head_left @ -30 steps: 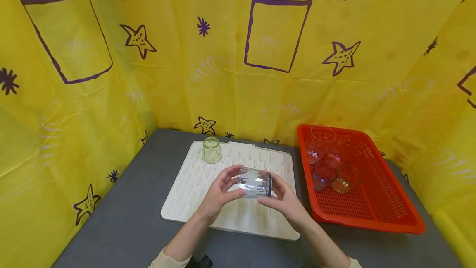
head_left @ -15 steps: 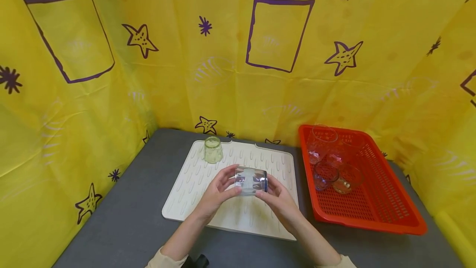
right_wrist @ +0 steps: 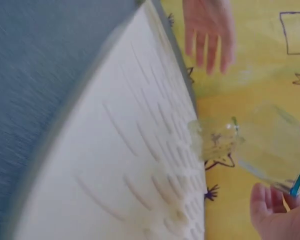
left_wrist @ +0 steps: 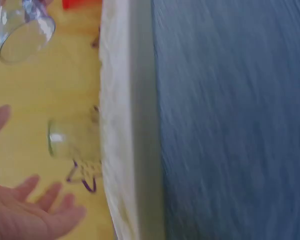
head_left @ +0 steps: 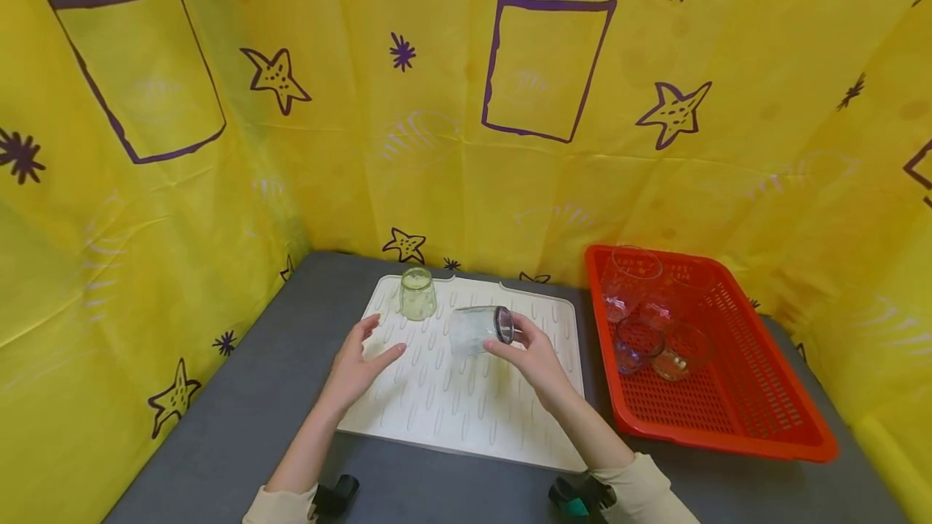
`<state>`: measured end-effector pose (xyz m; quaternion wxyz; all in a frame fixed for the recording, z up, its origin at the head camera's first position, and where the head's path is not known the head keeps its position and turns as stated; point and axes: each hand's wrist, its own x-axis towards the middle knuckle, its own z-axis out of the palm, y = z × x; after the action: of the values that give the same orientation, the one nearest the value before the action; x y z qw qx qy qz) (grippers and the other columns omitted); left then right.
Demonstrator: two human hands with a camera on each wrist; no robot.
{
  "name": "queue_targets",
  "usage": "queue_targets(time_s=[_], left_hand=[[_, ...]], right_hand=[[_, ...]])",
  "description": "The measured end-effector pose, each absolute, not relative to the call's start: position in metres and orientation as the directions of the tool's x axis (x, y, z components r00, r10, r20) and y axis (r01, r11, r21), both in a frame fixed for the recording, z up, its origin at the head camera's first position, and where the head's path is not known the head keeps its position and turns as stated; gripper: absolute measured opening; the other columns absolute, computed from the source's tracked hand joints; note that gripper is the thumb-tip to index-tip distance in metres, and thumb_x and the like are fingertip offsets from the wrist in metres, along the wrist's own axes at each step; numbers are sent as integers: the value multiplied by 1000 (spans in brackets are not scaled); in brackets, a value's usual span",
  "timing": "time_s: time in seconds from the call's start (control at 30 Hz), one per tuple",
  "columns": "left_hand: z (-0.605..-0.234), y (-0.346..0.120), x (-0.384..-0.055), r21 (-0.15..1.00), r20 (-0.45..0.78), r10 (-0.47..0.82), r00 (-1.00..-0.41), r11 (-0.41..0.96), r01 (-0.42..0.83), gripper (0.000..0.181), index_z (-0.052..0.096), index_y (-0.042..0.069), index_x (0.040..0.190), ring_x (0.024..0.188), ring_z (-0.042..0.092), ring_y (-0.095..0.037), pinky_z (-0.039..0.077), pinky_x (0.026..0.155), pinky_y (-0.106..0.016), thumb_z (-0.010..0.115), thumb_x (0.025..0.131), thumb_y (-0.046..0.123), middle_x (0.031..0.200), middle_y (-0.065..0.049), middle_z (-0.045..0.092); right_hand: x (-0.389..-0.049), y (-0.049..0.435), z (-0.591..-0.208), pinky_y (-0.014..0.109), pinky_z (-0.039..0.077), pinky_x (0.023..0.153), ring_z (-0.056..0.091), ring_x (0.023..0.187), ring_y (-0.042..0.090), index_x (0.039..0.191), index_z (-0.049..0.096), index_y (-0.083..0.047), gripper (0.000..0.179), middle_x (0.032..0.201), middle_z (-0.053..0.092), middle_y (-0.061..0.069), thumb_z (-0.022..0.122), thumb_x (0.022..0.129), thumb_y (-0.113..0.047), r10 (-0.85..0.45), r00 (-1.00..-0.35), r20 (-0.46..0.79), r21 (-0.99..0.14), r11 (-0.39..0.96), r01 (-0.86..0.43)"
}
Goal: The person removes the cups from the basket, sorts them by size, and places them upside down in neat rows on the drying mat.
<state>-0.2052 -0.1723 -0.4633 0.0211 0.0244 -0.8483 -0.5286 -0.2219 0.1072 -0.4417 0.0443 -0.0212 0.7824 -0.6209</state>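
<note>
My right hand (head_left: 533,352) holds a clear drinking glass (head_left: 472,331) by its thick base end, thumb in front and fingers behind. The glass lies on its side in the air above the white drying mat (head_left: 437,419), its mouth toward the left. My left hand (head_left: 357,368) hovers over the mat's left part, fingers spread and nothing in them. A green-tinted glass (head_left: 418,295) stands at the mat's back left. In the right wrist view, the held glass (right_wrist: 272,142) overlaps the green one (right_wrist: 217,140).
A red perforated basket (head_left: 728,447) stands to the right of the mat, with several glasses (head_left: 637,338) in its left half. The grey table (head_left: 240,419) runs around the mat. Yellow patterned cloth (head_left: 349,152) hangs behind and at both sides.
Both hands held the glass before. The left hand has let go and moved left, while the right hand keeps the glass and has raised and turned it slightly.
</note>
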Motion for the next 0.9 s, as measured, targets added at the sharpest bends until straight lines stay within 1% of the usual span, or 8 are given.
queue_targets(time_s=[0.07,0.13,0.2,0.27,0.43,0.57,0.73,0.9], left_hand=[[-467,-183,-206,853,-25,-107,-994,516,-77,90,23,8,142,132,21,-35,22,103,-56,69,77,49,144,-17,24],[-470,-192,-207,819,-59,-129,-990,560,-122,95,17,5,143,132,17,-38,21,102,-57,69,77,49,145,-22,18],[-473,-198,-207,805,-93,-136,-986,572,-155,99,13,2,144,132,14,-41,20,102,-58,70,76,47,144,-26,13],[-477,-203,-207,802,-127,-138,-982,568,-183,103,10,0,144,131,13,-43,20,102,-59,71,75,47,144,-28,10],[-483,-208,-208,819,-170,-135,-976,532,-216,106,8,0,144,132,12,-42,21,102,-57,72,74,47,145,-28,11],[-487,-209,-211,839,-181,-123,-976,498,-219,105,9,-2,143,133,13,-40,19,103,-56,73,74,44,145,-26,13],[-493,-211,-211,852,-199,-117,-973,471,-231,103,12,-2,143,132,14,-38,19,103,-54,74,74,42,144,-24,15],[-496,-210,-209,844,-209,-116,-971,480,-239,103,13,-1,143,131,13,-39,19,101,-56,73,73,47,144,-24,14]], right_hand=[[-231,102,-441,51,37,96,45,118,27,130,49,-13,70,123,53,6,77,71,-40,-68,-997,-42,-960,277,22],[-241,97,-441,48,39,94,46,117,26,129,49,-14,71,123,54,5,78,70,-40,-47,-998,-39,-950,311,23],[-252,92,-441,45,42,91,48,115,25,128,50,-13,70,121,54,5,79,69,-37,-35,-999,-24,-943,332,11],[-261,87,-443,41,45,87,50,111,24,127,51,-11,69,119,55,6,80,69,-34,-30,-1000,-2,-933,359,-9],[-283,75,-449,36,46,79,52,102,22,124,53,-11,66,114,57,6,81,67,-31,-15,-999,43,-886,461,-46],[-296,69,-454,35,44,76,52,98,21,124,55,-11,66,111,58,5,81,67,-32,-3,-998,57,-856,514,-50],[-307,64,-458,35,44,78,51,99,24,123,54,-6,69,111,54,8,81,66,-33,9,-998,58,-838,543,-44],[-313,59,-461,37,46,80,51,102,27,124,53,-4,70,114,53,11,81,66,-30,-2,-998,63,-841,538,-54]])
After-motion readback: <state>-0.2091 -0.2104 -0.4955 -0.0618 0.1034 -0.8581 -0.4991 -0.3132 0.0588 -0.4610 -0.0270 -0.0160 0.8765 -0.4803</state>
